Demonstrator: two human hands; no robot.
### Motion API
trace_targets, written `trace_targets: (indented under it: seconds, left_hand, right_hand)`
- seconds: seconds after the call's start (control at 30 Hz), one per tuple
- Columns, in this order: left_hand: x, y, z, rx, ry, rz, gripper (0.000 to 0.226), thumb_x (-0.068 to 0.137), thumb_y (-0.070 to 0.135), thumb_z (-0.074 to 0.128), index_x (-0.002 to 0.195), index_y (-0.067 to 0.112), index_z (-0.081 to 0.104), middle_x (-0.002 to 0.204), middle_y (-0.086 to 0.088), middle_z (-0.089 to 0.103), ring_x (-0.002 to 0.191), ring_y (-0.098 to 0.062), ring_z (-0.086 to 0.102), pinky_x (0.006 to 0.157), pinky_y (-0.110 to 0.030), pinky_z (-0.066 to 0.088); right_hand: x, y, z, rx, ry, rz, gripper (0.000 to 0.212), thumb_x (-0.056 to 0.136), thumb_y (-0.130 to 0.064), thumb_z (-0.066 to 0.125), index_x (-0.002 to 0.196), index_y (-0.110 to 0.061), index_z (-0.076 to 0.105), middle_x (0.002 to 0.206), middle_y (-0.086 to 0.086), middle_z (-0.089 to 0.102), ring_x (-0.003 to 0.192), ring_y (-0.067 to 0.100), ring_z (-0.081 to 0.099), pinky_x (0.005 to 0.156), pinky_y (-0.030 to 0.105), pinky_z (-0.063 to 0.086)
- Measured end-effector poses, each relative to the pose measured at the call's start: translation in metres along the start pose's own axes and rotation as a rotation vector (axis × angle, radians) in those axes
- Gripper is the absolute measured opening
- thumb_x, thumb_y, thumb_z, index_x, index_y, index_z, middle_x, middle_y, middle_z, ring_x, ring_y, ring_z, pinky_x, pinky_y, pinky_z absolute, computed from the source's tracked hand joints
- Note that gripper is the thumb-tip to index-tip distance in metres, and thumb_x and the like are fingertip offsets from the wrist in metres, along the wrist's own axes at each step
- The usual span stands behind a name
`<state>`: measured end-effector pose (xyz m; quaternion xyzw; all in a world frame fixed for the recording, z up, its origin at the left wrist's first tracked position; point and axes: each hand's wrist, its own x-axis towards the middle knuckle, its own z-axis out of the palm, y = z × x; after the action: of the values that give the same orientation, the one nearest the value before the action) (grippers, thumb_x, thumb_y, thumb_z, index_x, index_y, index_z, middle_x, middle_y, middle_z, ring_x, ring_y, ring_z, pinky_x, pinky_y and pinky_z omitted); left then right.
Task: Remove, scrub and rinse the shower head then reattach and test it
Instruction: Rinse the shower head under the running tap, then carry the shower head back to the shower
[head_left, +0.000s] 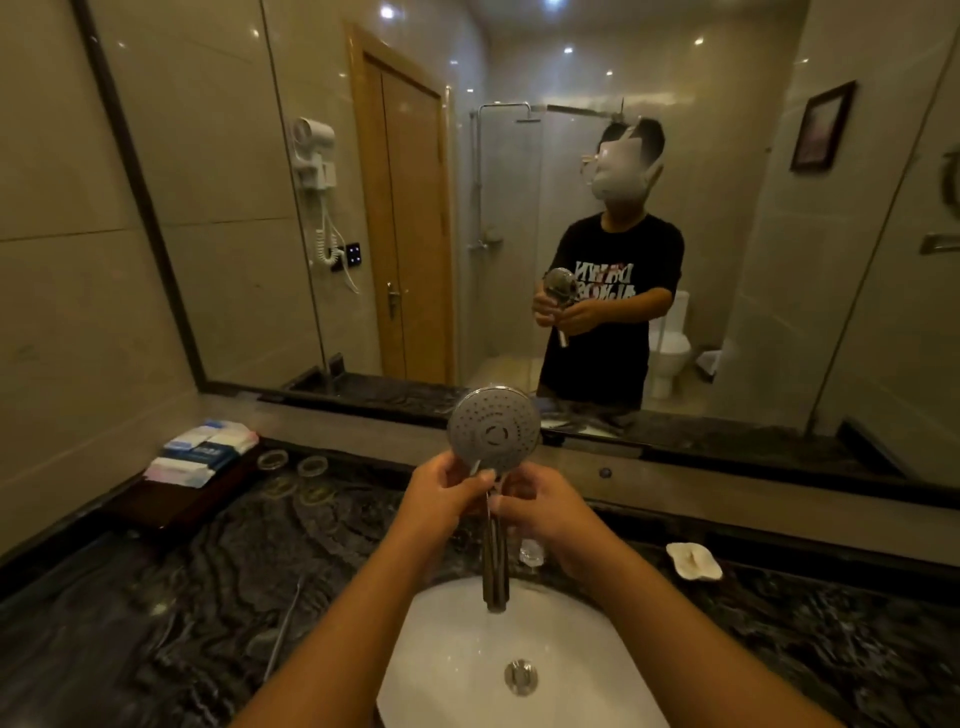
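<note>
Both forearms come in from the bottom edge, and my two hands meet over the white sink (457, 649). My left hand (441, 493) has its fingers curled round the neck of the shower head (493, 431), just under the round spray face. My right hand (545, 512) grips the top of the chrome handle (494, 577) just beside it, so the two hands almost touch. The spray face stands upright above my hands and looks toward me; the handle hangs straight down below them, its end over the basin, with the drain (520, 677) lower still. Well to the left of my left hand a dark tray (171, 506) holds small packets. Lower left of that hand a thin metal tool (283, 634) lies on the dark marbled counter (156, 597). To the right of my right hand lies a white shell-shaped dish (693, 560). Beyond both hands the mirror (519, 208) shows the same grip from the other side.
</note>
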<state>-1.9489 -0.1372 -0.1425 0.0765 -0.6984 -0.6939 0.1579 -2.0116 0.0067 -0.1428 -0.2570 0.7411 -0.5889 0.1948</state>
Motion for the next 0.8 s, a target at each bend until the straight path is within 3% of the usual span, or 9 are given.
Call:
trace_targets:
  seconds: [0.13,0.23,0.4,0.53,0.67,0.8]
  left_hand:
    - [-0.023,-0.011,-0.001,0.152,-0.058,-0.051,0.034,0.091,0.018,0.066,0.124,0.022,0.059,0.115,-0.001,0.071,0.102,-0.018,0.070,0.085,-0.036,0.059]
    - [-0.039,-0.032,-0.002,0.129,-0.079,-0.139,0.050,0.088,0.015,0.070,0.131,0.030,0.049,0.121,0.000,0.066,0.109,-0.019,0.066,0.091,-0.044,0.057]
    - [-0.062,-0.044,-0.005,0.282,-0.080,-0.170,0.035,0.086,0.006,0.067,0.116,0.024,0.061,0.102,0.001,0.073,0.093,-0.016,0.071,0.077,-0.029,0.057]
    - [-0.077,-0.033,-0.024,0.262,0.008,-0.160,0.030,0.087,0.000,0.065,0.102,0.027,0.063,0.089,0.001,0.074,0.084,-0.017,0.073,0.077,-0.038,0.061]
    - [-0.106,-0.018,-0.067,0.258,0.096,-0.129,0.037,0.084,-0.001,0.068,0.112,0.022,0.061,0.096,-0.001,0.072,0.084,-0.011,0.071,0.074,-0.036,0.062]
    - [-0.157,0.002,-0.128,0.251,0.214,-0.125,0.043,0.083,0.001,0.071,0.117,0.025,0.059,0.105,0.000,0.071,0.097,-0.014,0.069,0.086,-0.040,0.059]
  right_hand:
    - [-0.015,0.004,0.003,-0.005,-0.021,-0.029,0.030,0.091,-0.019,0.069,0.119,-0.026,0.064,0.107,0.002,0.075,0.101,0.018,0.072,0.090,0.044,0.059]
    - [-0.016,0.011,0.002,-0.020,-0.010,-0.049,0.029,0.091,-0.010,0.066,0.116,-0.023,0.065,0.103,0.004,0.075,0.096,0.019,0.073,0.089,0.047,0.059]
    - [-0.017,-0.001,0.015,-0.051,-0.063,-0.052,0.027,0.091,-0.010,0.066,0.114,-0.024,0.060,0.101,0.005,0.072,0.094,0.020,0.072,0.086,0.043,0.060]
    - [-0.011,-0.029,0.040,-0.058,-0.152,-0.091,0.029,0.091,-0.007,0.066,0.108,-0.030,0.061,0.100,0.010,0.073,0.094,0.024,0.072,0.086,0.044,0.060]
    - [-0.014,-0.057,0.084,-0.056,-0.266,-0.108,0.025,0.090,-0.004,0.066,0.102,-0.026,0.062,0.105,0.013,0.073,0.097,0.026,0.072,0.090,0.046,0.058]
    - [-0.024,-0.089,0.157,-0.079,-0.403,-0.146,0.023,0.087,-0.002,0.067,0.103,-0.018,0.066,0.106,0.021,0.072,0.099,0.036,0.070,0.089,0.050,0.058]
